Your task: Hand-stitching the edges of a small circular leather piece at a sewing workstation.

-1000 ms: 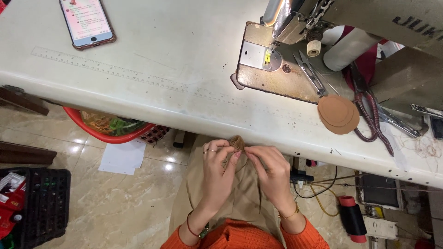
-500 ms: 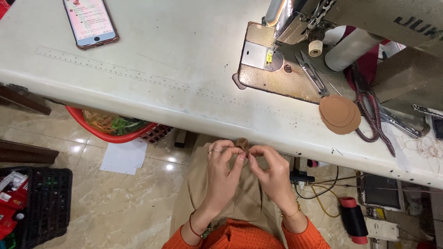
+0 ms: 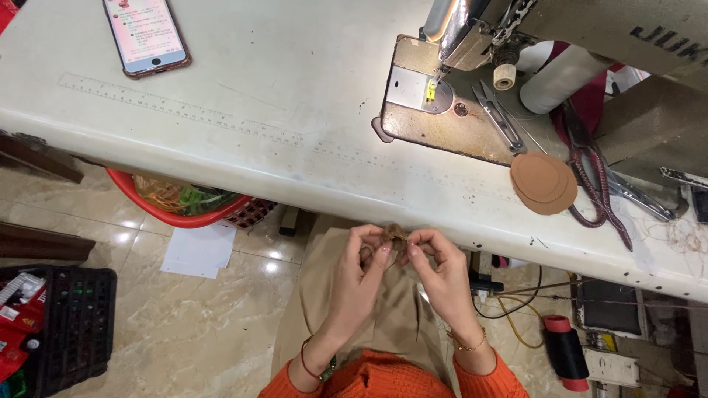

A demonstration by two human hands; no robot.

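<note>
The left hand (image 3: 359,267) and right hand (image 3: 439,267) both pinch one small brown fabric piece (image 3: 395,235) over the lap, while the brown round pieces (image 3: 543,183) lie unsewn beside the sewing machine (image 3: 472,44).

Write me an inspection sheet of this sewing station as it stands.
Surface: white sewing table, printed ruler along its front.
Job's things: small brown piece pinched between both hands over the lap.
Clutter: phone, thread snips, round tan discs, scissors, white spool.
Fingers: left hand and right hand both closed on the piece.
Cables: black and yellow leads under the table.
Surroundings: red basket, black crate, paper, marble floor.
</note>
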